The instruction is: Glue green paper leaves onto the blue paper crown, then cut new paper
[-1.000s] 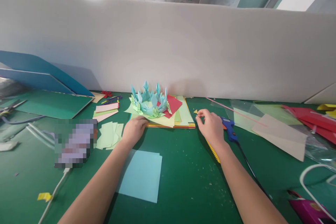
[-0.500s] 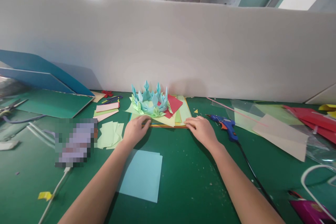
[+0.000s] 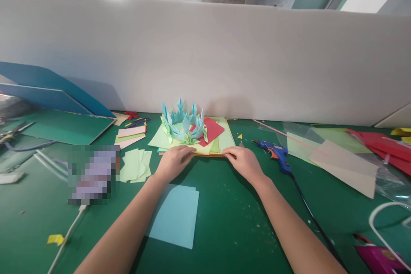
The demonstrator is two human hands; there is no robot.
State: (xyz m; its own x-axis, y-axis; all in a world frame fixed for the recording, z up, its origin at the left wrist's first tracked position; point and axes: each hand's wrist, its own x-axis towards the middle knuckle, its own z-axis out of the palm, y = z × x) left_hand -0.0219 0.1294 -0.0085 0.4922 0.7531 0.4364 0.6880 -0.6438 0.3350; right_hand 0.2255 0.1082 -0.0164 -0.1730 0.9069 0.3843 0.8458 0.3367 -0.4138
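Note:
My left hand and my right hand both grip the front edge of a stack of coloured paper by the back wall. Their fingers are bent over the edge, thumbs toward each other; the fingertips are partly hidden. On the stack stands a folded paper crown with blue points and green leaf-like pieces round its base. A red sheet lies beside the crown, on its right. Two or so light blue square sheets rest nearer me, partly under my left forearm.
Right of my hand lies a blue glue gun with a black cord. Farther right are clear plastic and a beige sheet. Pale green slips and a blurred-out device on a white cable lie left. A white partition closes the back.
My left hand has slid right along the stack's front edge, and my right hand slightly left. The crown has turned or shifted slightly on the stack.

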